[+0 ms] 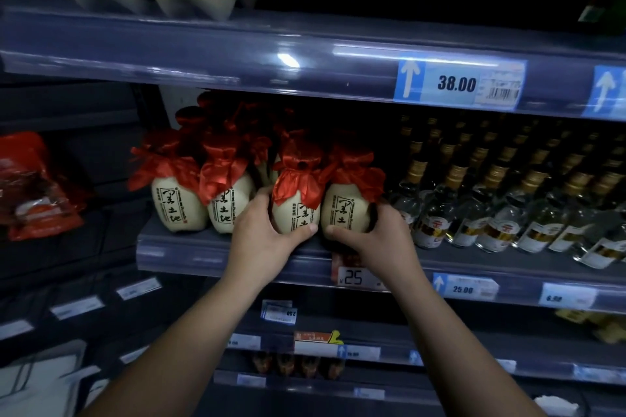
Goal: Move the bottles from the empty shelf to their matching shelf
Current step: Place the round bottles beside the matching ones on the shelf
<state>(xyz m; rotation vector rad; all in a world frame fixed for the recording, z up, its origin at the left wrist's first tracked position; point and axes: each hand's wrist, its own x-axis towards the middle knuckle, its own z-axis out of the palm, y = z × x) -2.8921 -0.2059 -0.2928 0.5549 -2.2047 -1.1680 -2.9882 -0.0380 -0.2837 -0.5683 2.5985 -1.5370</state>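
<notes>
Dim shop shelving fills the view, and the middle shelf [237, 254] carries cream jar-shaped bottles capped in red cloth. Each hand is wrapped around one at that shelf's front edge: the left hand [261, 234] grips the left bottle [296, 210], the right hand [379, 237] grips the right bottle [345, 210]. They look like glazed ceramic: probably heavy, slick and breakable, best held low on the belly, not by the cloth. Fingers behind the bottles are hidden, and the bottle bases are too dark to tell whether they rest on the shelf.
</notes>
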